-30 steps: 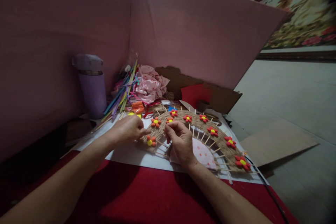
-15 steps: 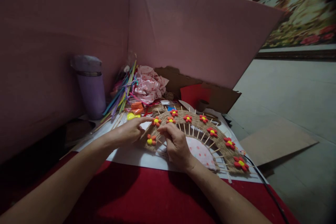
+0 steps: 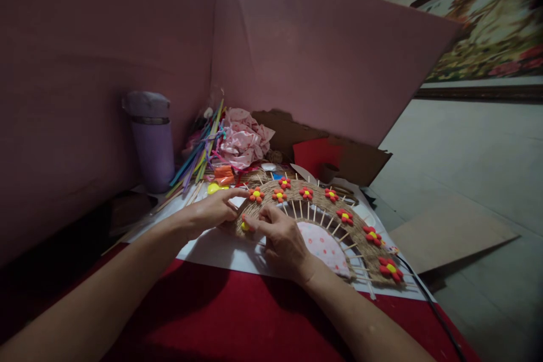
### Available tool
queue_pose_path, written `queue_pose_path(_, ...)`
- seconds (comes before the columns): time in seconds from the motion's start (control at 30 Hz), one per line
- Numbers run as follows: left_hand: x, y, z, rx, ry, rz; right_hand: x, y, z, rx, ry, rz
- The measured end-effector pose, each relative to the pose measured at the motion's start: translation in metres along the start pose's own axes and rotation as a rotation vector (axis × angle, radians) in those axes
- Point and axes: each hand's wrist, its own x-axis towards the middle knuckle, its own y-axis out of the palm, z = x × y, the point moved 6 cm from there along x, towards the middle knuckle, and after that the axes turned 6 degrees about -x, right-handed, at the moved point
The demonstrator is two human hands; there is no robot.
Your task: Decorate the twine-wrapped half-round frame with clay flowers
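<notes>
An arched twine weaving (image 3: 365, 243) on thin sticks lies on the white sheet, dotted with several red and orange clay flowers with yellow centres. My left hand (image 3: 212, 212) is at the weaving's left end, index finger stretched to an orange clay flower (image 3: 256, 195) near the edge; its other fingers bend loosely below. My right hand (image 3: 282, 237) reaches over the arch's left inner side, a digit touching the lowest clay flower (image 3: 245, 226) and partly covering it. Its remaining fingers are curled, hiding whatever may be in them. Inside the arch sits a dotted fabric half-circle (image 3: 322, 246).
Behind the weaving lie a yellow clay lump (image 3: 215, 188), an orange clay packet (image 3: 224, 175), colourful pipe cleaners (image 3: 199, 153) and crumpled pink fabric (image 3: 241, 138). A purple tumbler (image 3: 153, 153) stands at left. Scissors (image 3: 345, 189) lie behind the arch; a black cable (image 3: 428, 297) runs at right.
My right hand has moved left and slightly down onto the lowest flower, covering part of it. My left hand stays by the upper orange flower. The view has shifted slightly.
</notes>
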Motion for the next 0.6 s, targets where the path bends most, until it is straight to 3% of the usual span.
queue_pose_path(0.23, -0.0024, 0.0009, -0.0046, 0.054, -0.041, -0.030, 0.0006, -0.0017, 0.0023, -0.014, -0.025, -0.020)
queue_pose_path(0.4, -0.0025, -0.0010, -0.0031, 0.044, -0.053, -0.050, -0.0020, -0.0056, -0.0049, 0.083, 0.061, -0.100)
queue_pose_path(0.6, -0.0015, -0.0024, -0.0018, 0.030, -0.048, -0.054, -0.0004, -0.0010, -0.0003, -0.013, 0.031, -0.038)
